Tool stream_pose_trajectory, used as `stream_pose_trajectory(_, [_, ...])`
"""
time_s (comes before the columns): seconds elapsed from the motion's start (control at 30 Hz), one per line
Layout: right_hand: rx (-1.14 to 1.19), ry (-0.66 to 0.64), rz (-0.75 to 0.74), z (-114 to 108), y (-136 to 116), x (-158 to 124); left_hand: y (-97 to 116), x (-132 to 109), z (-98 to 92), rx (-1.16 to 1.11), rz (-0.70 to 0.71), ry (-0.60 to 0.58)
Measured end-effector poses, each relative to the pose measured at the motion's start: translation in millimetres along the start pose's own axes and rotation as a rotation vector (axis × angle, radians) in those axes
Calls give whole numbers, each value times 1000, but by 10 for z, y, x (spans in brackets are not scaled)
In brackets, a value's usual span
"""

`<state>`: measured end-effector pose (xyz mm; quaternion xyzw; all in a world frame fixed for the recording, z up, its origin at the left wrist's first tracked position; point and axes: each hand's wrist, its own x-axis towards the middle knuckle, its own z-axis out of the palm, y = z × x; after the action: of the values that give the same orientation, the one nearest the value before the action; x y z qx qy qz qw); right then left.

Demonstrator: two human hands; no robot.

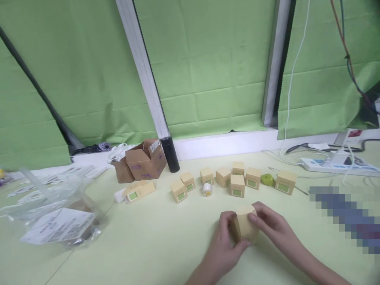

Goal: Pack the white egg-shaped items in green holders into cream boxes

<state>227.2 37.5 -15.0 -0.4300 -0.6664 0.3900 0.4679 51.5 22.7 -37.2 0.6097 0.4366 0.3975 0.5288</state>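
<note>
Between my two hands is a small tan cardboard box (247, 225), held just over the table. My left hand (223, 246) grips its left side and lower edge, fingers behind and thumb in front. Closed on the upper right is my right hand (271, 225), its thumb at the top edge. Whether the lid is fully shut I cannot tell. Beyond them stand several similar boxes with green labels, one of them a nearer box (238, 186). A small round white-topped jar (207, 189) sits among these, and a green rounded object (267, 179) lies to their right.
Flattened tan cartons (140, 191) lie at the left, before an open brown carton (145, 162) and a black cylinder (170, 155). A clear plastic bag (89, 225) with a printed sheet occupies the far left. A white power strip (314, 165) and cables run along the right back.
</note>
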Motion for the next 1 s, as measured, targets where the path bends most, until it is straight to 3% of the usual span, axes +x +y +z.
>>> stream_pose_trajectory(0.07, [14, 64, 78, 15, -2, 37, -34, -7, 6, 56, 43, 1])
stream_pose_trajectory(0.33, [28, -46, 286, 21, -127, 70, -77, -29, 1, 105, 10, -33])
stream_pose_trajectory(0.63, [76, -64, 246, 18, -140, 61, -65, -22, 7, 104, 62, -42])
stream_pose_trajectory(0.73, [97, -20, 266, 52, -42, 73, -57, -42, 21, 107, 58, -30])
stream_pose_trajectory(0.87, [206, 67, 276, 113, 163, 96, 38, -4, -58, 267, 187, -67])
stream_pose_trajectory(0.93, [250, 123, 297, 125, 267, 93, 64, 65, -190, 431, 199, 4])
stream_pose_trajectory(1.0, [278, 186, 365, 130, 355, 80, 57, 149, -378, 634, 152, 173])
